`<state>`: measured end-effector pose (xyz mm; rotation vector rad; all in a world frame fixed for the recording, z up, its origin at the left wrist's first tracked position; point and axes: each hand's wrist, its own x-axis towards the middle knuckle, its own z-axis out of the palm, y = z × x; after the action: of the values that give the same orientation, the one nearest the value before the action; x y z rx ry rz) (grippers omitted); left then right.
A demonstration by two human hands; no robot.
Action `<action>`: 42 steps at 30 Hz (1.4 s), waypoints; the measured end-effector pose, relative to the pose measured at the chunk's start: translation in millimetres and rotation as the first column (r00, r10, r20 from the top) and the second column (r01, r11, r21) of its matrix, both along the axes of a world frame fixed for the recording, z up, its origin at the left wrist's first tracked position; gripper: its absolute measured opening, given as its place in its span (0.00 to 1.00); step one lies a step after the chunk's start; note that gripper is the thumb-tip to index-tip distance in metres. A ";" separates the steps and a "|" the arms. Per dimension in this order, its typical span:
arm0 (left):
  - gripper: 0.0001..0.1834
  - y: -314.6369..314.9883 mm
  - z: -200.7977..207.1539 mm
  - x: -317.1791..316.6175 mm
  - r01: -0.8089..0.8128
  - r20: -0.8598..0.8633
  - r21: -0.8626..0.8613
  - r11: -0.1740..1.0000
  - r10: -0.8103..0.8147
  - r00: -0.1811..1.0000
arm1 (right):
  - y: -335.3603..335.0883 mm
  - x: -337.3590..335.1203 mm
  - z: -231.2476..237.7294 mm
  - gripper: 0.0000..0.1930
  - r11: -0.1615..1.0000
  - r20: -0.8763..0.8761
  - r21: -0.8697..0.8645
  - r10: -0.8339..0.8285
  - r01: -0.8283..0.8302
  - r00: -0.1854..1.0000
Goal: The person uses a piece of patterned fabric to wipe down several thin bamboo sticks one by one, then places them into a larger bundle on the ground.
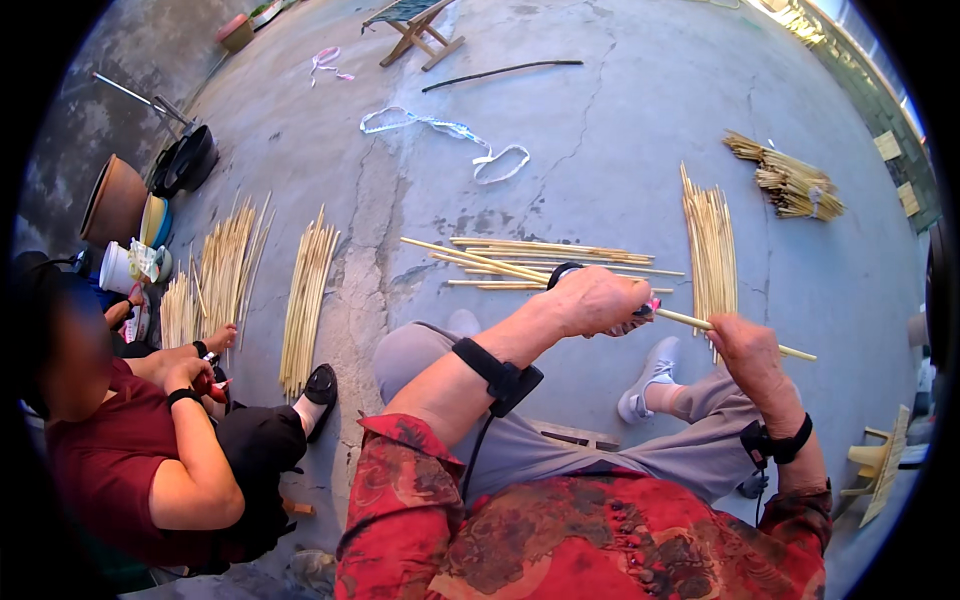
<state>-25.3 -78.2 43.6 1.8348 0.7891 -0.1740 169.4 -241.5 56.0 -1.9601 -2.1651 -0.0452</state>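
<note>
A long, pale, thin stick [685,319] slants across in front of me, held by both hands. My left hand [598,298] is closed around it, with a small pink, white and dark piece against the stick; most of that piece is hidden, and I cannot tell what it is. Farther right, the fingers of my right hand [746,354] wrap round the same stick, whose end sticks out past them. Beneath and beyond my left hand, several loose sticks [545,250] lie crosswise on the concrete. A bundle of upright-laid sticks [710,245] lies just beyond my right hand.
To my left sits another person [130,450] in a dark red top, beside stick rows [310,300]. A tied bundle [795,180] lies far right. Beyond are a white-blue strap [440,123], a dark rod [500,73] and a folding stool [415,35]. Pots [112,200] line the left wall.
</note>
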 end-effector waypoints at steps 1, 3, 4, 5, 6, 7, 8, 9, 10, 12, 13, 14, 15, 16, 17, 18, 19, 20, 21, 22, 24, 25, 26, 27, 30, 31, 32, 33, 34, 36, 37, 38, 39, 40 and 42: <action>0.23 4.1 -0.8 -1.3 0.004 0.003 0.001 1.000 -0.004 1.000 | -6.7 13.8 -0.1 0.06 0.999 0.009 0.003 -0.032 0.032 0.999; 0.17 13.0 -7.8 -6.3 0.127 0.057 0.367 0.921 -0.159 0.986 | -23.1 48.5 5.1 0.05 0.998 0.050 0.013 -0.068 0.068 0.996; 0.14 17.6 -18.1 -12.1 0.176 0.114 0.621 0.764 -0.311 0.944 | -32.7 65.9 8.9 0.05 0.997 0.059 0.020 -0.079 0.078 0.995; 0.14 20.0 -15.8 -13.3 0.179 0.118 0.620 0.764 -0.317 0.941 | -45.9 83.4 13.6 0.05 0.995 0.072 0.025 -0.100 0.098 0.992; 0.10 21.1 -10.6 -13.9 0.143 0.077 0.415 0.899 -0.191 0.979 | -62.5 98.6 19.5 0.05 0.994 0.077 0.032 -0.107 0.105 0.991; 0.07 23.3 -9.9 -13.8 0.074 0.000 0.182 0.981 -0.075 0.997 | -77.9 114.1 23.0 0.04 0.990 0.092 0.050 -0.139 0.135 0.986; 0.07 25.7 -12.6 -17.3 0.076 0.003 0.178 0.981 -0.078 0.997 | -90.1 124.8 27.7 0.04 0.985 0.111 0.067 -0.168 0.161 0.980; 0.06 28.7 -18.0 -21.9 0.077 0.027 0.227 0.971 -0.086 0.996 | -99.6 131.5 31.9 0.04 0.984 0.114 0.064 -0.171 0.164 0.979; 0.06 32.1 -21.6 -24.6 0.082 0.057 0.280 0.956 -0.102 0.993 | -110.4 136.2 38.2 0.03 0.981 0.139 0.088 -0.183 0.172 0.973; 0.05 38.6 -25.8 -35.6 0.132 0.024 0.429 0.894 -0.158 0.987 | -130.8 153.5 39.9 0.03 0.978 0.165 0.109 -0.196 0.180 0.966; 0.06 41.7 -26.1 -39.6 0.037 0.078 0.453 0.891 -0.081 0.994 | -145.8 167.3 37.4 0.04 0.957 0.151 0.141 -0.273 0.253 0.950; 0.07 45.9 -25.2 -45.6 -0.065 0.132 0.475 0.878 0.001 0.991 | -151.5 172.5 36.2 0.06 0.932 0.131 0.174 -0.342 0.318 0.931; 0.07 54.0 -32.2 -50.7 -0.060 0.135 0.478 0.876 -0.006 0.991 | -154.2 173.0 34.8 0.06 0.929 0.132 0.179 -0.349 0.324 0.928; 0.08 65.0 -45.2 -55.7 -0.180 0.178 0.598 0.781 0.090 0.980 | -152.8 170.3 34.9 0.07 0.884 0.063 0.203 -0.440 0.420 0.896; 0.09 72.2 -50.9 -56.9 -0.288 0.234 0.697 0.657 0.171 0.957 | -151.4 166.2 34.3 0.08 0.826 -0.010 0.220 -0.529 0.518 0.848; 0.09 76.6 -57.2 -56.7 -0.285 0.241 0.700 0.655 0.159 0.958 | -142.6 159.3 33.5 0.08 0.859 -0.097 0.216 -0.455 0.465 0.885; 0.10 78.0 -60.3 -53.5 -0.544 0.548 0.252 0.801 0.345 0.762 | -128.6 149.0 31.4 0.08 0.884 -0.186 0.218 -0.378 0.413 0.907; 0.11 78.7 -62.0 -48.7 -0.573 0.658 -0.284 0.768 0.591 0.467 | -109.6 130.1 31.1 0.07 0.867 -0.382 0.101 -0.419 0.488 0.824; 0.15 75.4 -59.3 -47.0 -0.473 0.624 -0.536 0.699 0.705 0.335 | -87.4 105.1 33.1 0.07 0.844 -0.551 -0.025 -0.459 0.536 0.696; 0.15 70.8 -54.8 -42.7 -0.454 0.632 -0.536 0.712 0.695 0.344 | -64.9 82.9 31.6 0.07 0.864 -0.683 -0.083 -0.413 0.497 0.603; 0.16 63.4 -44.6 -37.8 -0.216 0.521 -0.811 0.544 0.839 0.156 | -22.2 39.5 32.7 0.08 0.883 -0.838 -0.264 -0.410 0.388 0.361; 0.18 61.7 -42.9 -35.7 -0.146 0.540 -0.816 0.560 0.827 0.156 | -2.8 19.0 33.9 0.08 0.892 -0.869 -0.330 -0.415 0.310 0.269; 0.18 59.9 -40.4 -36.4 -0.140 0.552 -0.808 0.572 0.818 0.159 | 15.8 -0.8 33.5 0.08 0.900 -0.891 -0.381 -0.418 0.211 0.177; 0.19 57.9 -38.8 -29.9 -0.094 0.531 -0.834 0.544 0.837 0.134 | 28.6 -12.9 28.2 0.09 0.920 -0.913 -0.366 -0.384 0.139 0.136; 0.21 52.7 -37.8 -21.2 -0.010 0.497 -0.866 0.500 0.861 0.110 | 67.1 -42.5 1.7 0.10 0.956 -0.956 -0.295 -0.295 -0.006 -0.007; 0.21 51.3 -33.9 -21.2 -0.012 0.497 -0.866 0.500 0.864 0.084 | 77.2 -52.4 -3.5 0.10 0.959 -0.959 -0.284 -0.284 -0.012 -0.006; 0.21 50.7 -32.9 -20.6 -0.017 0.493 -0.869 0.495 0.868 0.064 | 86.1 -60.2 -10.6 0.10 0.960 -0.960 -0.279 -0.280 -0.017 -0.027; 0.21 50.4 -30.8 -22.5 -0.022 0.499 -0.865 0.501 0.865 0.064 | 93.4 -67.4 -15.1 0.10 0.961 -0.960 -0.274 -0.275 -0.023 -0.047; 0.21 49.5 -28.0 -24.9 -0.034 0.499 -0.865 0.501 0.866 0.039 | 99.1 -74.3 -18.4 0.10 0.962 -0.961 -0.271 -0.272 -0.028 -0.049; 0.22 51.1 -18.6 -32.5 -0.048 0.504 -0.863 0.503 0.864 0.012 | 107.7 -85.0 -22.1 0.10 0.976 -0.974 -0.215 -0.216 -0.025 -0.066; 0.23 53.6 -11.4 -38.4 -0.034 0.528 -0.849 0.527 0.849 -0.025 | 108.9 -86.8 -19.2 0.09 0.985 -0.978 -0.172 -0.174 -0.028 -0.113; 0.24 55.2 -2.0 -43.6 -0.020 0.550 -0.835 0.549 0.833 -0.058 | 109.7 -85.8 -17.4 0.09 0.985 -0.979 -0.171 -0.172 -0.021 -0.112; 0.24 56.6 10.3 -48.4 -0.019 0.556 -0.830 0.557 0.826 -0.097 | 110.7 -83.5 -15.8 0.09 0.994 -0.982 -0.108 -0.106 0.003 -0.159; 0.25 61.1 14.9 -55.2 0.015 0.540 -0.838 0.546 0.832 -0.128 | 111.8 -84.8 -14.3 0.09 0.999 -0.977 -0.046 -0.042 0.016 -0.208; 0.27 66.2 -12.0 -59.7 0.167 0.589 -0.784 0.598 0.801 -0.103 | 114.8 -89.1 -13.0 0.09 0.999 -0.982 -0.039 -0.039 -0.007 -0.184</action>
<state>-85.1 -12.0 31.6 0.4430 0.0157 1.1098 80.3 -126.8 43.0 -1.0293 -0.8659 1.1760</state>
